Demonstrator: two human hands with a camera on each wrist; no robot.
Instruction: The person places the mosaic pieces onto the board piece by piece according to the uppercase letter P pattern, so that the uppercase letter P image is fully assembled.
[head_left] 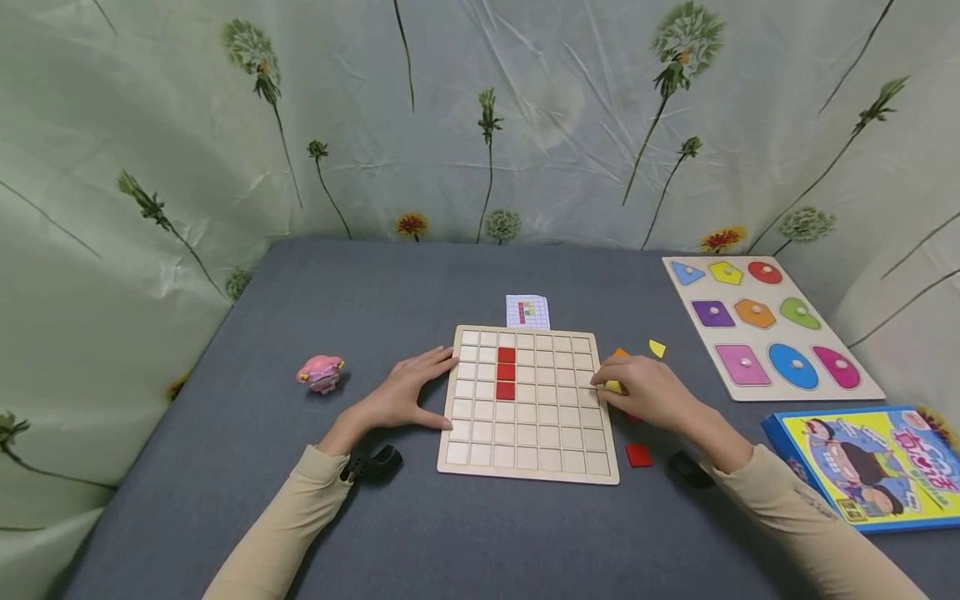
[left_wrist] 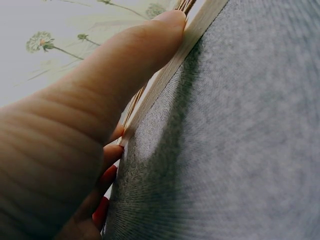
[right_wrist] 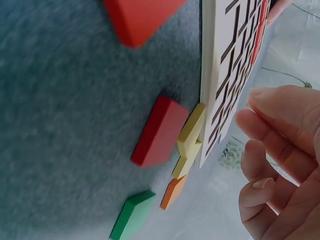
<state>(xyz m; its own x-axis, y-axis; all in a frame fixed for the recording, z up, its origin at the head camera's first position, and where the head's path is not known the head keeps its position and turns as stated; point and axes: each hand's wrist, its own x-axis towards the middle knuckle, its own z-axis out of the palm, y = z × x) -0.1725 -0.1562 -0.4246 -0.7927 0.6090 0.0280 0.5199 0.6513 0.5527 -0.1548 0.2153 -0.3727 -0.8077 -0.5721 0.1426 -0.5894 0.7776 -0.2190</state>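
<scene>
A wooden grid board (head_left: 528,476) lies on the table, with red tiles (head_left: 506,390) in one column. My left hand (head_left: 408,390) rests against the board's left side, fingers stretched along the edge and thumb (left_wrist: 155,40) at its lower part. Over the right edge, my right hand (head_left: 651,390) has thumb and forefinger (right_wrist: 260,125) brought close together; I cannot tell whether a small piece is between them. Below that hand, yellow tiles (right_wrist: 191,131) lean at the board's edge, beside a red tile (right_wrist: 159,131), an orange tile (right_wrist: 173,192) and a green tile (right_wrist: 132,215).
Behind the board lies a printed pattern card (head_left: 527,312). A pink toy (head_left: 321,372) stands to the left. At right are a shape puzzle board (head_left: 716,318) and a blue-and-yellow box (head_left: 870,467). Nearer pieces include a red tile (head_left: 638,455) and a yellow piece (head_left: 657,348).
</scene>
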